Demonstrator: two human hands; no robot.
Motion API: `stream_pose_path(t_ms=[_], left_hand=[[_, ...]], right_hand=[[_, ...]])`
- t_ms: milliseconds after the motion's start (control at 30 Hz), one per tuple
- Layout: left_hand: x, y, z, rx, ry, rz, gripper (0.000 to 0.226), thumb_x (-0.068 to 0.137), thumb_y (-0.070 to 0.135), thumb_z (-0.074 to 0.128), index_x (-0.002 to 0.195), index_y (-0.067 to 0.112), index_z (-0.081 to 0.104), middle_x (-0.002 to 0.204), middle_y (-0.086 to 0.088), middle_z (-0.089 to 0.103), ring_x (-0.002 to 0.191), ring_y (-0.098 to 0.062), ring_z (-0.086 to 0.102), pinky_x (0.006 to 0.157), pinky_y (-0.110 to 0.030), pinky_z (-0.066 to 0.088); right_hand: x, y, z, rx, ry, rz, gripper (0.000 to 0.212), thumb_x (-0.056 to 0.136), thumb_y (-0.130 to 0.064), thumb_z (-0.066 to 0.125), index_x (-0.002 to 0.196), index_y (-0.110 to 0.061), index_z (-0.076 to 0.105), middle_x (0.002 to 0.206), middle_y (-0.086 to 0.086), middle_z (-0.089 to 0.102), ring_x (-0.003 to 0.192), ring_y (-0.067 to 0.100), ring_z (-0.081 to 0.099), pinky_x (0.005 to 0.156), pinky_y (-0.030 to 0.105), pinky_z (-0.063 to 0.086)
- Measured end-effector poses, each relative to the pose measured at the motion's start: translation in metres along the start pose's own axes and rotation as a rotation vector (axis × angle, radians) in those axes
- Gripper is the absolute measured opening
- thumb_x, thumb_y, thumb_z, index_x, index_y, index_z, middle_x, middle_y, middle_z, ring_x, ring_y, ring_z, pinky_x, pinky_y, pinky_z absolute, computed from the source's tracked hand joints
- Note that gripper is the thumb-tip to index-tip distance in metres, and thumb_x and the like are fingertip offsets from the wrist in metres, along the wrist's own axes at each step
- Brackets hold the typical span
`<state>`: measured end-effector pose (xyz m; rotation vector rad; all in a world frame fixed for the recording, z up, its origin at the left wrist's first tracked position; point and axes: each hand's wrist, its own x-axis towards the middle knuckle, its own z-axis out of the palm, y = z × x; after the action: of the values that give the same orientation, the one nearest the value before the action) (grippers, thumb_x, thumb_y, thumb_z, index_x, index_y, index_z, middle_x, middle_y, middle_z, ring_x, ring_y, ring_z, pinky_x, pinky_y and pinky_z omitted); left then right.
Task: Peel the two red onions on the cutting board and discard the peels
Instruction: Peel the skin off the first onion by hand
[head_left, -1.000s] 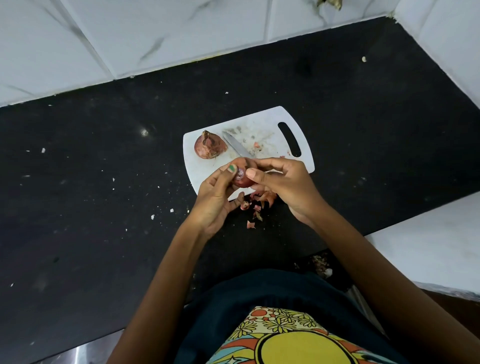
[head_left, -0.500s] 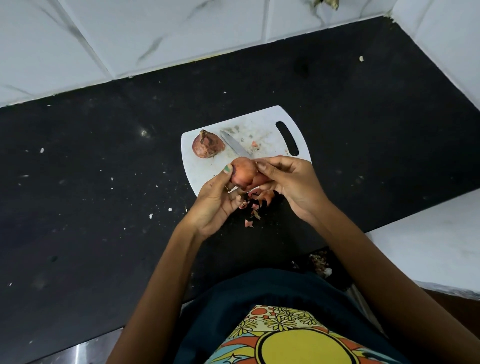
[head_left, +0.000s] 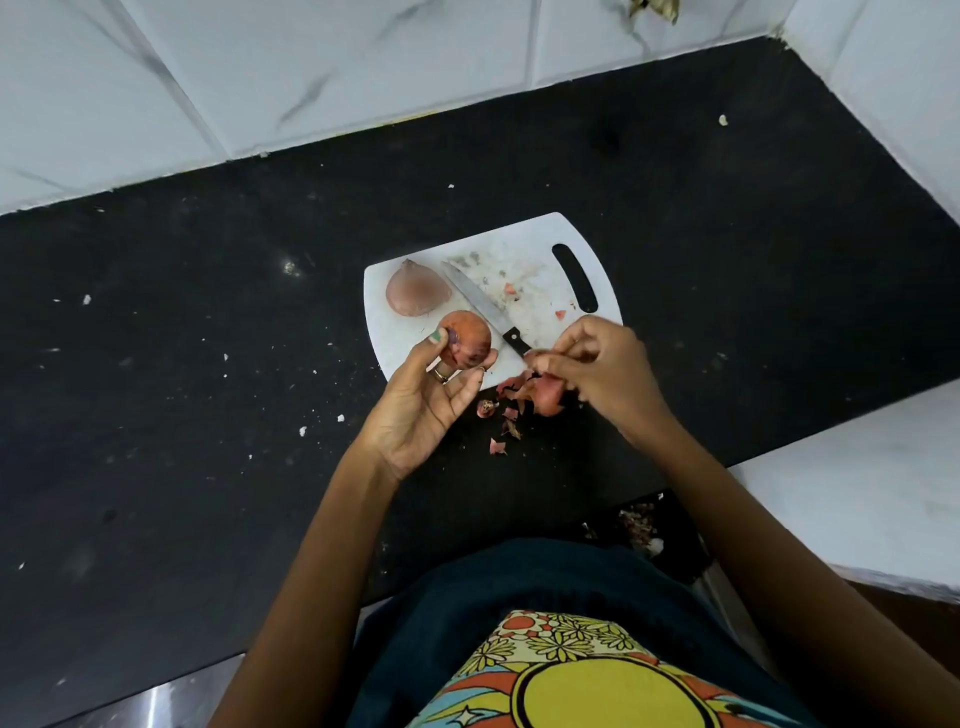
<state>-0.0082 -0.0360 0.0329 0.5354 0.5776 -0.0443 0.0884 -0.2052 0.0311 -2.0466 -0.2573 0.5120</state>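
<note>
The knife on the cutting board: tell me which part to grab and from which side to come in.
Grip the knife by its black handle, the end nearest the person, beside the right hand. Come in from the near right, since the blade points away toward the unpeeled onion. The left hand holds the other onion, so the right is probably better placed.

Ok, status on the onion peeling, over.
Left hand holds the round red onion over the white plastic cutting board. Right hand pinches a peel. Second onion unpeeled. Black-handled knife on board.
</note>
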Motion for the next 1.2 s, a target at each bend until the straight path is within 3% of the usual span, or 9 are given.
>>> stream_pose_path(t_ms=[100, 233, 367, 533, 667, 800, 900, 1100, 1200], left_hand=[[0.002, 0.0, -0.002, 0.016, -0.017, -0.003, 0.034, 0.083, 0.023, 0.058, 0.113, 0.007, 0.056, 0.103, -0.011, 0.071, 0.095, -0.021, 0.071, 0.073, -0.021, 0.058], [0.004, -0.001, -0.007, 0.031, -0.046, -0.006, 0.035, 0.086, 0.018, 0.062, 0.117, 0.006, 0.054, 0.114, -0.014, 0.066, 0.106, -0.026, 0.067, 0.08, -0.025, 0.057], [0.005, -0.001, -0.008, 0.056, -0.066, -0.001, 0.035, 0.074, 0.015, 0.079, 0.104, 0.011, 0.061, 0.108, -0.013, 0.069, 0.104, -0.026, 0.068, 0.086, -0.029, 0.057], [0.007, -0.003, -0.009, 0.078, -0.038, 0.0, 0.032, 0.083, 0.018, 0.066, 0.113, 0.01, 0.058, 0.108, -0.011, 0.069, 0.101, -0.024, 0.068, 0.077, -0.025, 0.058], [0.009, -0.004, -0.005, 0.142, -0.024, 0.02, 0.042, 0.079, 0.021, 0.063, 0.118, 0.009, 0.055, 0.104, -0.01, 0.067, 0.088, -0.018, 0.07, 0.07, -0.02, 0.058], [0.01, -0.004, -0.002, 0.154, -0.03, 0.026, 0.059, 0.076, 0.023, 0.067, 0.13, 0.003, 0.051, 0.11, -0.014, 0.066, 0.092, -0.021, 0.071, 0.074, -0.022, 0.058], [0.012, -0.004, -0.002, 0.119, -0.052, 0.025, 0.069, 0.067, 0.025, 0.077, 0.127, 0.002, 0.052, 0.108, -0.014, 0.069, 0.097, -0.026, 0.07, 0.074, -0.025, 0.058], [0.011, -0.001, 0.001, 0.166, -0.046, 0.047, 0.032, 0.075, 0.015, 0.064, 0.105, 0.008, 0.056, 0.089, -0.009, 0.074, 0.082, -0.02, 0.073, 0.074, -0.026, 0.06], [0.011, -0.001, 0.0, 0.203, -0.036, 0.074, 0.027, 0.074, 0.014, 0.064, 0.1, 0.01, 0.056, 0.085, -0.009, 0.074, 0.079, -0.019, 0.073, 0.075, -0.027, 0.06]], right_hand=[[-0.003, 0.005, 0.011, -0.154, -0.076, -0.042, 0.015, 0.075, -0.016, 0.079, 0.078, -0.011, 0.065, 0.067, -0.01, 0.064, 0.06, -0.003, 0.06, 0.059, 0.008, 0.045], [-0.002, 0.011, 0.02, -0.209, -0.172, 0.025, 0.012, 0.078, -0.006, 0.075, 0.086, -0.013, 0.07, 0.074, -0.005, 0.063, 0.07, 0.01, 0.061, 0.068, 0.026, 0.054], [0.001, 0.006, 0.016, -0.286, -0.312, 0.009, 0.024, 0.074, -0.009, 0.079, 0.097, -0.014, 0.07, 0.082, -0.003, 0.065, 0.073, 0.005, 0.059, 0.07, 0.018, 0.046], [0.005, 0.002, 0.01, -0.28, -0.255, -0.036, 0.002, 0.083, -0.011, 0.071, 0.082, -0.011, 0.069, 0.072, -0.007, 0.066, 0.068, 0.004, 0.061, 0.068, 0.02, 0.048], [0.0, -0.013, 0.005, -0.065, -0.155, -0.097, 0.013, 0.091, -0.015, 0.062, 0.09, -0.006, 0.07, 0.077, 0.01, 0.07, 0.07, 0.025, 0.069, 0.063, 0.029, 0.058], [-0.005, -0.035, 0.004, 0.047, -0.076, -0.191, 0.014, 0.085, -0.017, 0.069, 0.099, -0.012, 0.072, 0.089, -0.006, 0.071, 0.08, 0.006, 0.067, 0.071, 0.016, 0.054], [-0.004, -0.043, 0.006, 0.073, -0.088, -0.186, 0.017, 0.082, -0.017, 0.073, 0.099, -0.014, 0.072, 0.091, -0.008, 0.072, 0.082, 0.002, 0.068, 0.077, 0.017, 0.054], [-0.004, -0.044, 0.007, 0.135, -0.09, -0.17, 0.019, 0.079, -0.012, 0.076, 0.097, -0.009, 0.072, 0.087, -0.004, 0.073, 0.08, 0.004, 0.069, 0.073, 0.016, 0.054], [-0.003, -0.044, 0.008, 0.137, -0.098, -0.167, 0.019, 0.078, -0.012, 0.076, 0.097, -0.008, 0.072, 0.087, -0.003, 0.073, 0.08, 0.004, 0.07, 0.073, 0.016, 0.055]])
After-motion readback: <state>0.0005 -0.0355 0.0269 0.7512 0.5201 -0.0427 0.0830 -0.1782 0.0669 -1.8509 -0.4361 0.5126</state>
